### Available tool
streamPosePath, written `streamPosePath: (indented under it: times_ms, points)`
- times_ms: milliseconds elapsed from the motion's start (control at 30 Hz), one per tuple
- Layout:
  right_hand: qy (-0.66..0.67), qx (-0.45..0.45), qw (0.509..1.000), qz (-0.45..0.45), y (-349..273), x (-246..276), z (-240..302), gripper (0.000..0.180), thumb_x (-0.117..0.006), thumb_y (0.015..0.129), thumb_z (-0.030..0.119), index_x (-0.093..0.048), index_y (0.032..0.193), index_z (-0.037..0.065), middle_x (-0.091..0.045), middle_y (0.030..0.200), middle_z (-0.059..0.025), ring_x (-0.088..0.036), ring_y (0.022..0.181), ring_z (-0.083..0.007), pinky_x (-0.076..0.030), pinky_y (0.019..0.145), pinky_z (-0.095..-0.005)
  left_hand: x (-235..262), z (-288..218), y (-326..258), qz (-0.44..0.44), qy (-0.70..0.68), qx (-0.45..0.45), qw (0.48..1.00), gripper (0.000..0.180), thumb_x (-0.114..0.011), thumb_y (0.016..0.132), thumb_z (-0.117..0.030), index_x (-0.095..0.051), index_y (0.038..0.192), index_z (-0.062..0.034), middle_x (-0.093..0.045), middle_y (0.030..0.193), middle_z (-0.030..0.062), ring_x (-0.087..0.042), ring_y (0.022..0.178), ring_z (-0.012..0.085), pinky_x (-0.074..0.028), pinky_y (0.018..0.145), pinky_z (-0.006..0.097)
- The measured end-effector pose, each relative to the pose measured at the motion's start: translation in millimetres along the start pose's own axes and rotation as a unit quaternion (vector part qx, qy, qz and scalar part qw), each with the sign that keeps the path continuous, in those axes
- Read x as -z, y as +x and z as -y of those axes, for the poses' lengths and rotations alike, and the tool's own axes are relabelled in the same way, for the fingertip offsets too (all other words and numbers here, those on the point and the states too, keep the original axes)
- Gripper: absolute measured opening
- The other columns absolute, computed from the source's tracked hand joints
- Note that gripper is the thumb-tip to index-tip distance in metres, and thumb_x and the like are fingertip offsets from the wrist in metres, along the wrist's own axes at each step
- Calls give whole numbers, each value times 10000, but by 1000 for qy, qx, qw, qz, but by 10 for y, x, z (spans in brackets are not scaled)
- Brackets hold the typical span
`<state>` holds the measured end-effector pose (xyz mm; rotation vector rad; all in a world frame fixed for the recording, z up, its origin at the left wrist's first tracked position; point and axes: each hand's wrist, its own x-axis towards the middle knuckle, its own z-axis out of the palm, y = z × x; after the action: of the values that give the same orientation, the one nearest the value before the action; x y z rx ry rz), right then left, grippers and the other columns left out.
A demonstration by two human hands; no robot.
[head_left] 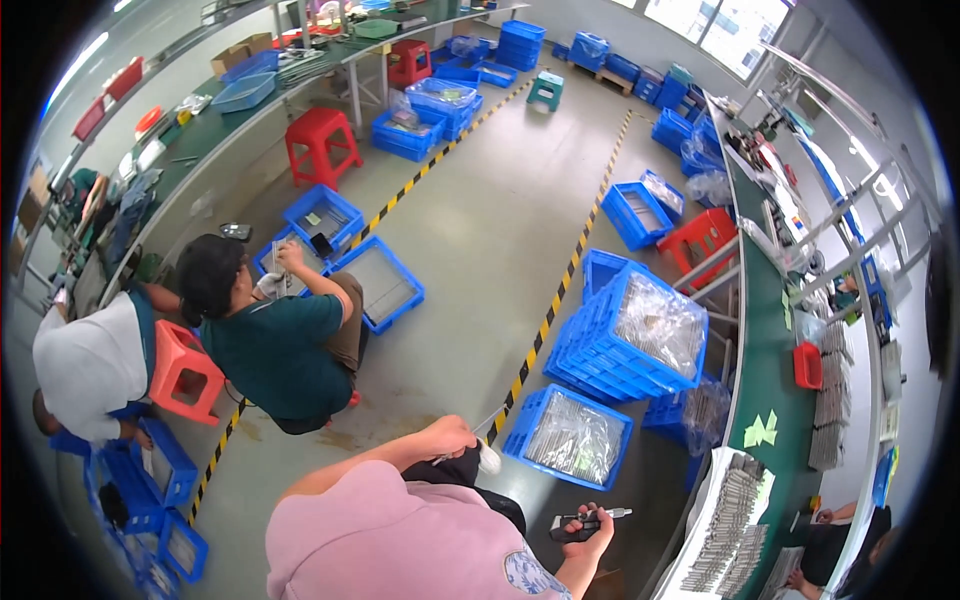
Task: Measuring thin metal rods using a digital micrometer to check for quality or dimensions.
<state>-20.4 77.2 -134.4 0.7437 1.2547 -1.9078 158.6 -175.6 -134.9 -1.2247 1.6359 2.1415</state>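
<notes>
In front of my pink shirt, my left hand (450,436) is closed round a thin metal rod (487,419), its end poking out to the right. Lower right, my right hand (590,532) grips a micrometer (572,527) with a dark body and a silver barrel pointing right. The two hands are well apart. Just beyond them on the floor stands a blue crate (515,440) holding metal parts under clear plastic. Part of the rod is hidden by my fingers.
Stacked blue crates (590,345) stand ahead right. Metal parts (728,515) lie on the green workbench (765,370) at right. A co-worker in dark green (275,350) crouches by crates at left; another in white (95,355) bends nearby, beside a red stool (185,370). Striped floor tape (540,355) runs ahead.
</notes>
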Motion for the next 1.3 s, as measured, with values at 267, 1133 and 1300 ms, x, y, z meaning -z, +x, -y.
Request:
streamPosePath:
  times_ms: [267, 1133, 1300]
  points:
    - [-120, -31, 990, 64, 580, -1137, 11, 211, -458, 692, 214, -489, 845, 72, -518, 716, -83, -420, 447, -162, -339, 392, -278, 535, -551, 244, -71, -209, -141, 965, 157, -490, 736, -139, -512, 761, 14, -421, 477, 16, -375, 387, 83, -270, 352, 224]
    - [-204, -90, 944, 242, 3294, -6828, 79, 204, -461, 691, 237, -473, 792, 60, -510, 687, -82, -422, 429, -154, -343, 371, -249, 4026, -2363, 1821, -267, -661, -248, 657, 126, -492, 813, -161, -482, 875, -52, -548, 705, 52, -483, 517, 79, -396, 444, 176]
    - [-308, -143, 888, 311, 3504, -8232, -375, 225, -452, 705, 242, -465, 832, 57, -506, 724, -86, -427, 438, -161, -337, 378, -263, 4632, -2708, 1835, -306, -656, -267, 636, 112, -477, 822, -148, -479, 875, -49, -549, 693, 67, -482, 516, 79, -399, 457, 175]
